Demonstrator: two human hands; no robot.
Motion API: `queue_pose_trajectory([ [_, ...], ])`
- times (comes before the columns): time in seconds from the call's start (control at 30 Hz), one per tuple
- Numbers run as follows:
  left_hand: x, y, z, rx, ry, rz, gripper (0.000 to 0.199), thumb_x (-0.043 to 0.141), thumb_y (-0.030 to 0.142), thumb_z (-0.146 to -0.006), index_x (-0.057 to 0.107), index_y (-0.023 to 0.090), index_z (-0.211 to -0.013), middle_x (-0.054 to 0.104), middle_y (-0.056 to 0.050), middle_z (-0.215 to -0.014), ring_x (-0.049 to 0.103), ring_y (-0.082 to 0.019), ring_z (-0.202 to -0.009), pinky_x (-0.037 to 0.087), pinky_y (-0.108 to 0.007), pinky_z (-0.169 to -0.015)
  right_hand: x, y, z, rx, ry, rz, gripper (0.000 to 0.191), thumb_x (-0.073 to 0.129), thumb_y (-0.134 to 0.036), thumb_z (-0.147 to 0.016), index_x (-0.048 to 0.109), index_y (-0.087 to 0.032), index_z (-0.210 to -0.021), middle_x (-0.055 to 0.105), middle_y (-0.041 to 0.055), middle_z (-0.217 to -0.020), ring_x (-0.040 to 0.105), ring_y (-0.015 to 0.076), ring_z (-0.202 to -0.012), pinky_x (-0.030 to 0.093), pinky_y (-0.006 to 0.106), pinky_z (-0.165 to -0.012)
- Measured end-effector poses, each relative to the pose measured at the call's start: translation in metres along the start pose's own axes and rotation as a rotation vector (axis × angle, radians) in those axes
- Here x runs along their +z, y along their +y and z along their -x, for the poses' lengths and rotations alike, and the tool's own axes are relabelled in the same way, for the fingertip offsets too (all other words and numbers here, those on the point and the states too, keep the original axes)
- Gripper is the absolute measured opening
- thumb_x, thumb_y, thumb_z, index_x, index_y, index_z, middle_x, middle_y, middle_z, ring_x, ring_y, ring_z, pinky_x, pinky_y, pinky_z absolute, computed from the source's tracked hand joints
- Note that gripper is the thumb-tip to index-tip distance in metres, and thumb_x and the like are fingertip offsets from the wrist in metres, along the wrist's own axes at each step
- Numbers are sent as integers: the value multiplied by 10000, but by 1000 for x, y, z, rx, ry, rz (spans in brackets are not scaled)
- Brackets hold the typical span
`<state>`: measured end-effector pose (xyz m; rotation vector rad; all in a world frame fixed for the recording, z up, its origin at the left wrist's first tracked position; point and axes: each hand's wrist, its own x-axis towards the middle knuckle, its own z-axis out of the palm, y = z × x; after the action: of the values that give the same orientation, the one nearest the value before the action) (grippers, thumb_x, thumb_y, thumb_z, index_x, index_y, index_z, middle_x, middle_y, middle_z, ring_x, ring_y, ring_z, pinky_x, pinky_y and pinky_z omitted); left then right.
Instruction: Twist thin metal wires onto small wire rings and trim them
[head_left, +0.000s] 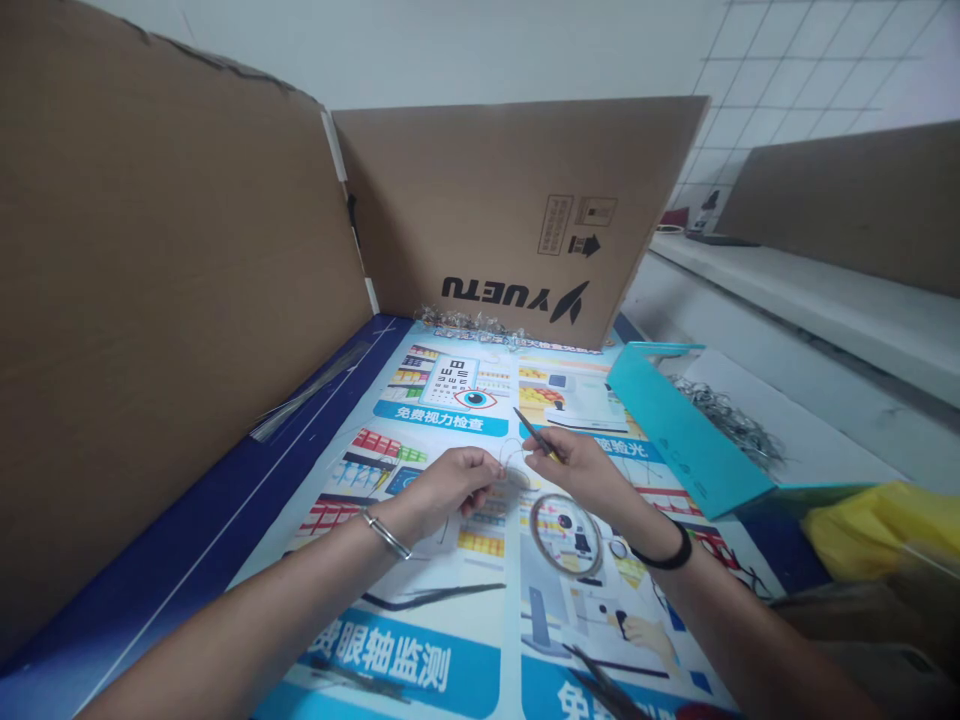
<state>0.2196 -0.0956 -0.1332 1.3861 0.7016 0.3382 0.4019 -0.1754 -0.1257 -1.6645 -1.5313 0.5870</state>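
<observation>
My left hand (463, 482) is closed in a pinch on one side of a thin wire loop (511, 445) above the printed sheet. My right hand (574, 470) is closed around a slender dark pointed tool (534, 432) with a yellowish part; its exact kind is unclear. The right fingertips are also at the other side of the wire loop. Below the right hand, a round coil of wire or tape (534, 540) lies flat. Dark strands (450, 592) lie near my left forearm, and a dark-bladed tool (600, 685) is partly cut off at the bottom.
Cardboard panels (480, 200) stand at the left and back. Small shiny pieces (469, 322) line the back panel's foot. On the right is a turquoise box (675, 430) with tangled wire (727, 420), beside a yellow bag (885, 525). Straight wires (307, 392) lie at left.
</observation>
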Motion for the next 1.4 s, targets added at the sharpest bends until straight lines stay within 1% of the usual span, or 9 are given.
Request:
queue_pose_trajectory([
  [0.13,0,-5,-2,1,-39,-9,162,571,315,-727,570,152,-726,464,46,-557,416,-55,-431,285,-169,-379,4,2,1,70,-59,-104,194,560,-351,-766,627,-184,-838,503,-42,-633,432,107,-568,334,234,-533],
  [0.23,0,-9,-4,3,-58,0,157,564,309,-736,572,151,-733,464,45,-555,422,-57,-428,295,-167,-373,5,0,1,81,-48,-148,172,581,-328,-747,611,-175,-820,499,-41,-648,431,105,-585,334,234,-545],
  [0.33,0,-9,-4,24,-4,27,177,579,331,-736,557,155,-731,469,43,-545,428,-65,-430,315,-168,-374,2,-4,1,117,-54,-250,181,589,-341,-743,582,-169,-799,491,-38,-649,432,101,-575,341,234,-537],
  [0.53,0,-6,-5,69,89,106,145,567,299,-742,555,155,-750,479,38,-583,438,-70,-457,382,-184,-408,2,-14,4,272,-192,-456,234,615,-388,-721,552,-163,-732,511,-24,-606,480,105,-557,361,230,-521],
  [0.67,1,-8,-6,66,105,108,124,567,270,-738,558,148,-755,501,26,-604,471,-77,-494,391,-180,-425,9,-15,7,283,-212,-440,191,608,-349,-716,558,-165,-729,531,-20,-611,494,104,-548,381,228,-512],
  [0.77,2,-9,-5,38,65,134,160,572,305,-755,549,149,-781,545,11,-646,516,-81,-508,389,-180,-434,13,-14,8,279,-166,-410,158,597,-322,-708,543,-173,-701,530,-25,-598,492,103,-526,380,224,-489],
  [0.93,5,-7,-3,19,33,169,201,580,348,-775,528,159,-817,578,5,-684,573,-91,-533,384,-179,-460,15,-16,8,271,-91,-354,202,579,-355,-719,481,-194,-648,459,-55,-504,431,92,-461,339,213,-436],
  [1.1,5,-7,-2,33,38,149,210,560,366,-797,538,159,-829,585,-2,-693,573,-93,-542,387,-186,-473,15,-23,9,263,-102,-233,191,534,-359,-747,500,-191,-662,401,-66,-488,377,82,-438,262,210,-402],
  [1.4,3,-9,-4,48,39,175,181,577,330,-785,557,153,-815,586,-1,-671,558,-88,-520,410,-197,-501,16,-24,9,261,-122,-197,209,527,-376,-749,516,-190,-656,372,-71,-486,342,74,-422,256,218,-406],
])
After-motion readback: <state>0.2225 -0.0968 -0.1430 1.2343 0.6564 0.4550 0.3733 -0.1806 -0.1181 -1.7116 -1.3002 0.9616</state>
